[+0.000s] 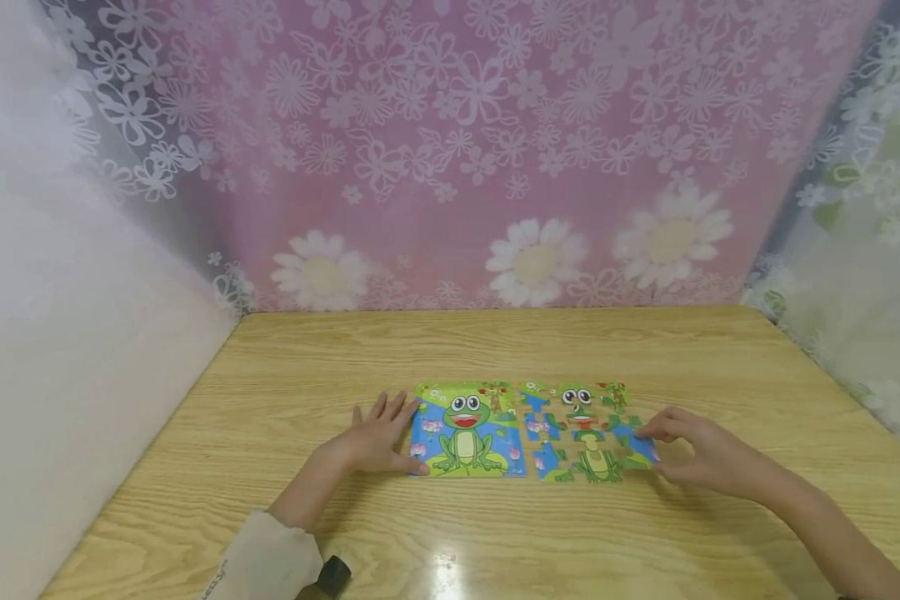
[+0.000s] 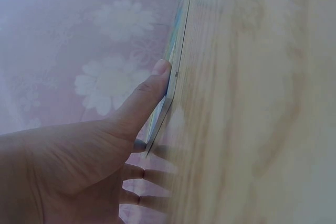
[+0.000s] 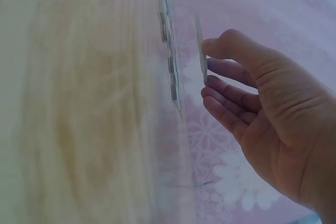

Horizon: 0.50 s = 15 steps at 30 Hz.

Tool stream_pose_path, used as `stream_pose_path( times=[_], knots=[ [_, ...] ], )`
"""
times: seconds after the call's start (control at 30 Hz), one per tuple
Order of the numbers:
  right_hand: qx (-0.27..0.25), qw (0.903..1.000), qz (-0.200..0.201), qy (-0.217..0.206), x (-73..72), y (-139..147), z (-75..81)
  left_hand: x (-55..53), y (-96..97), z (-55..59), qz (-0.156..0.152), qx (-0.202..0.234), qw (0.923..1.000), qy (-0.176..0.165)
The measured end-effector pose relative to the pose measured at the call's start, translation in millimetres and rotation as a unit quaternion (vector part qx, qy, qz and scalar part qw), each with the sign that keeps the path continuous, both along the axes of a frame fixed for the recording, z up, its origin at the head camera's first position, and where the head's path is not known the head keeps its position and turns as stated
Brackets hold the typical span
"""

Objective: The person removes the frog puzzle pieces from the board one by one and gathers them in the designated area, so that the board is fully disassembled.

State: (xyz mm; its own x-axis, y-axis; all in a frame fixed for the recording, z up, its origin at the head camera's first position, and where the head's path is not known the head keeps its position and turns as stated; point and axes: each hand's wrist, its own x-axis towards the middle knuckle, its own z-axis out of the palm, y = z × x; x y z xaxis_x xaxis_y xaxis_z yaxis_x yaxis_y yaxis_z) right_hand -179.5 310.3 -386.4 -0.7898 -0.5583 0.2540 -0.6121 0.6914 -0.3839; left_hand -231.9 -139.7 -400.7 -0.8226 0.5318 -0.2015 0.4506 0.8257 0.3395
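A square frog picture board (image 1: pixel 467 433) lies flat on the table. My left hand (image 1: pixel 375 440) rests at its left side with fingers spread, and the thumb (image 2: pixel 152 80) touches the near corner. To the board's right lie several loose frog jigsaw pieces (image 1: pixel 598 462), set out in rough rows with gaps between them. At their right side my right hand (image 1: pixel 701 454) pinches a blue and green jigsaw piece (image 1: pixel 639 447) between thumb and fingers. The right wrist view shows this thin piece (image 3: pixel 201 51) edge-on, held off the tabletop.
The wooden table (image 1: pixel 450 533) has light grain. A pink flowered cloth (image 1: pixel 435 167) hangs along its back edge, with pale cloth on both sides. Near the left sleeve (image 1: pixel 266 554) is a small black object (image 1: pixel 334 575).
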Motion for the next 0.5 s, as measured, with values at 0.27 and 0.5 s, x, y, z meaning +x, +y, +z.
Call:
stream_pose_path(
  times=[0.27, 0.5],
  knots=[
    [-0.011, 0.9998, 0.011, -0.01, -0.3, 15, -13.3, -0.2, -0.6, -0.7, 0.001, 0.01, 0.9999, -0.001],
    [-0.019, 0.9985, 0.047, 0.021, -2.6, 17, -22.5, -0.6, -0.4, -0.5, 0.0, 0.006, 1.0, -0.001]
  ],
)
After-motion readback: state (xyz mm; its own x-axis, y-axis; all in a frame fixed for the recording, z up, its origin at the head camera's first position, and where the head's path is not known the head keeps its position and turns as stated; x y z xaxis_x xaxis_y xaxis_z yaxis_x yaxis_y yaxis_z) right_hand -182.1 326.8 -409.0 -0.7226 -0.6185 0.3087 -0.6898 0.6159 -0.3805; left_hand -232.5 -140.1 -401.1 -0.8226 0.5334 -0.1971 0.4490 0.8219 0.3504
